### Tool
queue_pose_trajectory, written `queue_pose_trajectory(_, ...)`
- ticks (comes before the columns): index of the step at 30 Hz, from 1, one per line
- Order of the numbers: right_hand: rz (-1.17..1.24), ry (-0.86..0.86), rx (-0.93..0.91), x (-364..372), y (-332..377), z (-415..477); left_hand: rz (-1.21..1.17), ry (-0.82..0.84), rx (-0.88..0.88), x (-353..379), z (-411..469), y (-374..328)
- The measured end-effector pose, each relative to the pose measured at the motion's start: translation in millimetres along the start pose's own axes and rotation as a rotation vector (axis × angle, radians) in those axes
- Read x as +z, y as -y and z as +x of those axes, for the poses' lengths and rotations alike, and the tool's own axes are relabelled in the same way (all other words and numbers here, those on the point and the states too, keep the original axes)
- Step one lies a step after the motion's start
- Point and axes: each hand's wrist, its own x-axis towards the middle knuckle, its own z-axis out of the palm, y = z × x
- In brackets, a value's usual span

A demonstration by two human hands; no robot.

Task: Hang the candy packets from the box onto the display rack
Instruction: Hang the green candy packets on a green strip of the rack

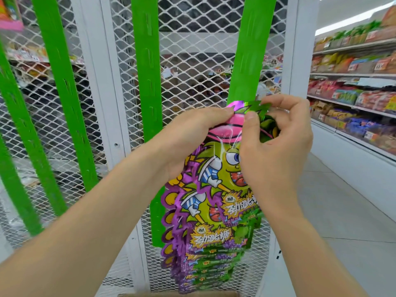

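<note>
Reference landmark: the right green strip (250,50) of the display rack.

Status: hanging is in progress.

1. The candy packet (214,151) now being handled lies flat against the lower part of the strip, its top edge level with the strip's lowest visible slots.
2. The left hand (192,142) pinches the packet's pink top corner between thumb and curled fingers, just left of the strip.
3. The right hand (276,146) pinches a small green piece at the packet's top, directly over the strip. Whether this piece is a strip tab or part of the packet cannot be determined.
4. Engagement of the packet on a tab is not confirmed.

Completed: a stack of hung packets (205,260) overlaps downward along the strip below the hands.

Outstanding: the strip above the hands carries no packets, and the other green strips (147,82) to its left are also bare. A sliver of the box (177,294) shows below the strip; its contents are hidden, so the remaining quantity cannot be stated.
</note>
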Motion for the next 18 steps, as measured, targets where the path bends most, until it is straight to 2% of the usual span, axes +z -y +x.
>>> queue_pose_trajectory(5,-0.039,-0.021,-0.049,-1.5,4.4,0.5,0.088,0.033,0.034,-0.3,-0.8,1.3)
queue_pose_trajectory(11,-0.098,-0.021,-0.023,-6.8,3.4,-4.0,-0.093,0.082,-0.033,3.1,2.4,6.6)
queue_pose_trajectory(14,-0.084,-0.022,0.003,-10.4,0.6,-6.4,-0.105,0.06,-0.04,4.5,7.4,12.4)
queue_pose_trajectory(18,-0.061,-0.023,0.035,-15.6,-1.5,-6.1,0.037,0.042,0.021,7.7,6.7,11.5)
